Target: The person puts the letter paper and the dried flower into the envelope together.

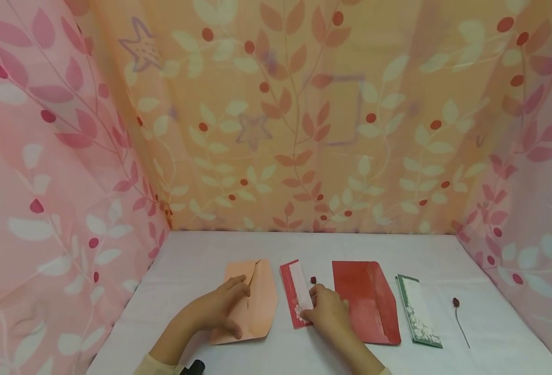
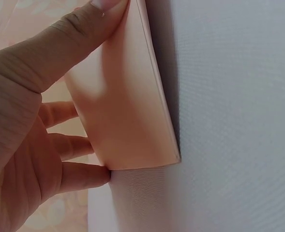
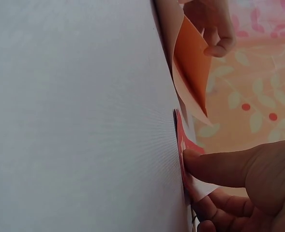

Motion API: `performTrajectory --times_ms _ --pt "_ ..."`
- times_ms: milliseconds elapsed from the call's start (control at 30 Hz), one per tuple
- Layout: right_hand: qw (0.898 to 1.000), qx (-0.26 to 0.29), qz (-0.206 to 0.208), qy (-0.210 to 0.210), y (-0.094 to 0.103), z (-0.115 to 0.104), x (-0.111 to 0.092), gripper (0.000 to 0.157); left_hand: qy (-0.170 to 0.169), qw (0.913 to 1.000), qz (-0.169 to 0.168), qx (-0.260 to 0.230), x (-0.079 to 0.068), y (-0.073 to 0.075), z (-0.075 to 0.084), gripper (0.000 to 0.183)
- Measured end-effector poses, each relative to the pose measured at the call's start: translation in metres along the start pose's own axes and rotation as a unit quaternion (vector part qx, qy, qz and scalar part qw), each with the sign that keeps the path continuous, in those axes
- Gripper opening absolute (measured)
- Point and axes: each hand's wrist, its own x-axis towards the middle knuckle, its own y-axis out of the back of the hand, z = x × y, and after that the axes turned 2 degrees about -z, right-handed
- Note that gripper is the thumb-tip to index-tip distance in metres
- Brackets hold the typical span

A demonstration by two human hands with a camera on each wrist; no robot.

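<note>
My left hand [image 1: 217, 307] lies on a peach envelope [image 1: 264, 302], thumb at the near edge and fingers across the top. The left wrist view has the thumb on one side of the envelope [image 2: 127, 106] and fingertips at its other edge. In the right wrist view the envelope [image 3: 193, 58] gapes. My right hand [image 1: 329, 312] pinches a red card with a white floral panel [image 1: 297, 294], its thumb [image 3: 219, 166] on the card [image 3: 183, 140]. A small dark red flower head [image 1: 313, 280] shows just beyond the right fingers; the hand hides whatever lies below it.
A red envelope [image 1: 360, 302] lies right of my right hand. Further right are a green card with a white floral panel [image 1: 418, 312] and a long-stemmed dark red flower [image 1: 456, 303]. Patterned curtains [image 1: 276, 114] stand behind and beside the white table [image 1: 201, 250].
</note>
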Motion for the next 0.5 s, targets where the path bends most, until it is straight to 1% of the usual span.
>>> performTrajectory --times_ms 267,367,500 --pt "0.999 0.009 -0.036 -0.019 0.008 -0.002 -0.001 0.055 -0.011 0.9999 0.004 -0.005 0.0 0.001 0.002 0.082" --pt "0.998 0.023 -0.049 -0.019 0.011 -0.003 -0.002 0.05 -0.011 0.9999 0.003 -0.011 -0.001 0.001 0.003 0.083" --pt "0.997 0.043 -0.062 -0.008 0.014 -0.002 -0.001 0.041 -0.008 0.9999 0.003 -0.014 -0.001 0.001 0.003 0.084"
